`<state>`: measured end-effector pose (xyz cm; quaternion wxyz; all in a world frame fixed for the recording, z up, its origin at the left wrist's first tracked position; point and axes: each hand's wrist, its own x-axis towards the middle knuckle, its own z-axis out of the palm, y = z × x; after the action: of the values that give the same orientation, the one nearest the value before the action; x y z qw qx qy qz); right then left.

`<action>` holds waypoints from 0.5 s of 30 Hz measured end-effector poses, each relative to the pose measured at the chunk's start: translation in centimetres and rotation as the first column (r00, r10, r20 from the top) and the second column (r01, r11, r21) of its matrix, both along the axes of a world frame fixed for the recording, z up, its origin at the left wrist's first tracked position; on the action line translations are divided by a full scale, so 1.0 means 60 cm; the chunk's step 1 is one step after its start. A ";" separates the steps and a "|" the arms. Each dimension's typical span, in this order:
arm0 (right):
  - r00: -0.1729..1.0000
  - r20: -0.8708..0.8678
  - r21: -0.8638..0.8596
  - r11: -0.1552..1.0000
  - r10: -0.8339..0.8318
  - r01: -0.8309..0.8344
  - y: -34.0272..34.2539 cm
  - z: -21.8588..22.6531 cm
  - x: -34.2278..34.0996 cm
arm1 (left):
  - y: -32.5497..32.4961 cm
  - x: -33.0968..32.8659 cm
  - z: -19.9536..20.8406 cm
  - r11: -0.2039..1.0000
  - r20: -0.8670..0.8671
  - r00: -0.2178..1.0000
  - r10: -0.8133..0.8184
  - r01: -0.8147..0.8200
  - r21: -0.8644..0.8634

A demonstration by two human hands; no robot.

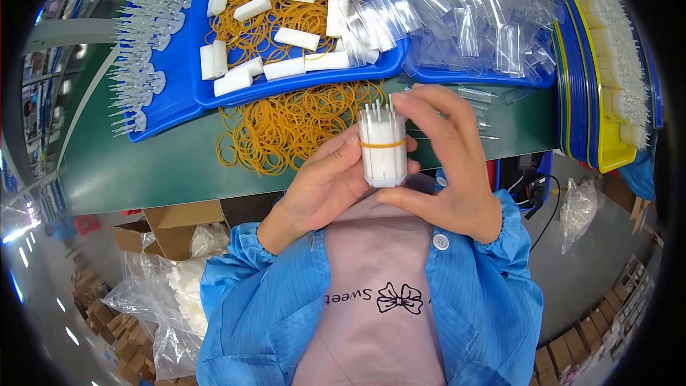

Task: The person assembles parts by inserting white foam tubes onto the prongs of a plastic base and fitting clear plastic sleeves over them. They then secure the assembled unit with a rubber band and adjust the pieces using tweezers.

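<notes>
Between my two hands is an upright bundle [384,164]: a white core ringed by clear-white pieces, with thin pins standing up at its top. An orange rubber band [383,145] runs round its middle. My left hand [325,186] closes on the bundle from the left, thumb against its side. With my right hand [457,171] I span it from top to bottom, fingertips at the pins and thumb by the lower edge. Just beyond, a heap of loose orange rubber bands [286,129] lies on the green table [164,175].
A blue tray [300,82] holds white foam cylinders and rubber bands. Clear plastic pieces [468,28] fill another blue tray to its right. White pinned parts [146,43] stand in rows at the left. Stacked blue and yellow trays [611,143] rise at the right. Thin clear strips [479,95] lie behind my right hand.
</notes>
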<state>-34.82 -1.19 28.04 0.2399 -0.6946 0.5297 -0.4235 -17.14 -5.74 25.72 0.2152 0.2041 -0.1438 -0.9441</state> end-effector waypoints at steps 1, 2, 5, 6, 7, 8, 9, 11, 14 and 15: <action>1.000 0.001 -0.001 1.000 0.002 -0.002 0.001 0.002 -0.003 | 0.000 0.000 -0.001 1.000 -0.026 1.000 -0.007 0.007 -0.018; 0.996 0.092 0.036 0.999 0.014 -0.017 0.001 0.004 -0.008 | 0.000 0.001 -0.003 0.999 -0.051 0.999 -0.015 0.013 -0.037; 0.950 0.308 0.109 0.991 0.045 -0.082 0.005 -0.005 -0.022 | -0.002 0.006 -0.018 0.998 -0.146 0.988 -0.055 0.056 0.004; 0.901 0.430 0.139 0.981 0.062 -0.134 0.006 -0.012 -0.025 | -0.003 0.006 -0.022 0.996 -0.201 0.976 -0.082 0.085 0.009; 0.885 0.462 0.146 0.979 0.058 -0.140 0.006 -0.017 -0.025 | -0.003 0.005 -0.020 0.996 -0.201 0.976 -0.083 0.087 0.010; 0.885 0.462 0.146 0.979 0.057 -0.139 0.005 -0.017 -0.025 | -0.003 0.004 -0.018 0.995 -0.177 0.979 -0.101 0.100 -0.019; 0.881 0.469 0.160 0.975 0.062 -0.154 0.003 -0.017 -0.023 | -0.003 0.003 -0.015 0.993 -0.151 0.982 -0.117 0.111 -0.046; 0.876 0.477 0.173 0.970 0.070 -0.171 -0.002 -0.016 -0.025 | -0.002 0.000 -0.014 0.988 -0.078 0.989 -0.122 0.114 -0.102; 0.923 0.318 0.167 0.946 0.215 -0.278 -0.008 -0.010 -0.030 | 0.011 -0.009 0.000 0.967 0.209 0.975 -0.079 0.126 -0.221; 0.923 0.332 0.169 0.951 0.193 -0.260 -0.005 -0.007 -0.031 | 0.012 -0.011 0.000 0.957 0.219 0.973 -0.066 0.124 -0.263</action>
<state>-36.67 -1.49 27.64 0.4397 -0.6467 0.4426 -0.4387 -17.78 -5.02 25.74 0.1796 0.2628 -0.3050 -0.8976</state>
